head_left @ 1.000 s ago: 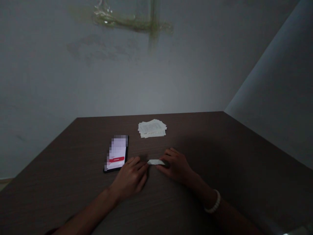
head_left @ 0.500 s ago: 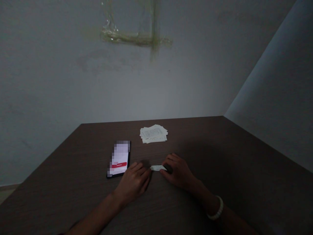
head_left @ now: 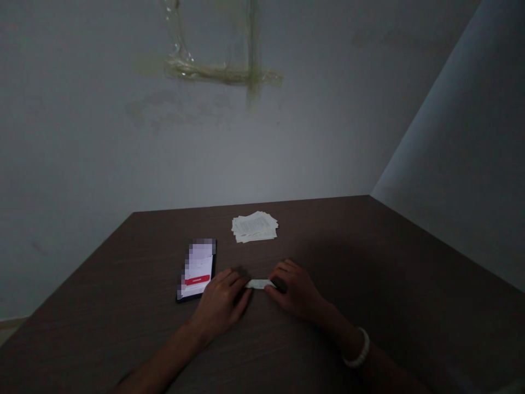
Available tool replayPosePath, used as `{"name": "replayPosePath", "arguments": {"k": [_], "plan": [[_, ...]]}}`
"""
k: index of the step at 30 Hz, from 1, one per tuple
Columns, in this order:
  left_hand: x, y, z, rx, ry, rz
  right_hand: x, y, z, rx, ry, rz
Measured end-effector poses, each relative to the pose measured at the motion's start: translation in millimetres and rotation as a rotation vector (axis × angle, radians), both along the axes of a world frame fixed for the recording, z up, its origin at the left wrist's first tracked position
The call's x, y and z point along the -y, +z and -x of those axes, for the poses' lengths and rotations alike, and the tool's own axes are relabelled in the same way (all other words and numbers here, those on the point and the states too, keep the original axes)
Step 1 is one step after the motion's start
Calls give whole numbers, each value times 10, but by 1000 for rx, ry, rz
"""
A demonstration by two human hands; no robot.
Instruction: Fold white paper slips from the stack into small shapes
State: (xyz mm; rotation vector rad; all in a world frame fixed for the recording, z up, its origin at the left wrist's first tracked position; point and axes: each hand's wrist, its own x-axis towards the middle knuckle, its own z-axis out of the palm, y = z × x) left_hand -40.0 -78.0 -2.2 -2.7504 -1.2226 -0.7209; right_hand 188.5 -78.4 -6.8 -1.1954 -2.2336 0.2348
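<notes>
A narrow folded strip of printed white paper [head_left: 258, 284] lies between my two hands, just above or on the table. My left hand [head_left: 223, 298] pinches its left end between thumb and fingers. Its right end is gripped by my right hand [head_left: 295, 290], with the thumb on the near side and curled fingers behind. The fingers cover both ends of the strip. Farther back rests a loose stack of printed paper sheets [head_left: 255, 226]. To the left of my left hand lies a phone [head_left: 199, 268] with a lit screen and a red bar.
The dark wooden table [head_left: 123, 262] meets a stained grey wall [head_left: 320, 148] at its far edge. Strips of clear tape [head_left: 221, 74] stick to the wall. A white bracelet [head_left: 359, 350] circles my right wrist.
The camera view has tilted up a little, so everything sits lower. My left thumb has shifted along the paper strip's near side. Both hands keep hold of it.
</notes>
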Motion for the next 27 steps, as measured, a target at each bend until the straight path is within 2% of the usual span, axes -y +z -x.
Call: {"name": "replayPosePath", "arguments": {"k": [9, 14, 20, 27], "plan": [[5, 34, -37, 12, -2, -3, 26, 6, 53, -43, 7, 5], [16, 80, -88, 95, 16, 106, 25, 27, 102, -127, -21, 24], [-33, 100, -174, 186, 65, 220, -30, 13, 121, -213, -60, 80], [-145, 116, -289, 304, 205, 218, -171, 64, 75, -165, -90, 134]]}}
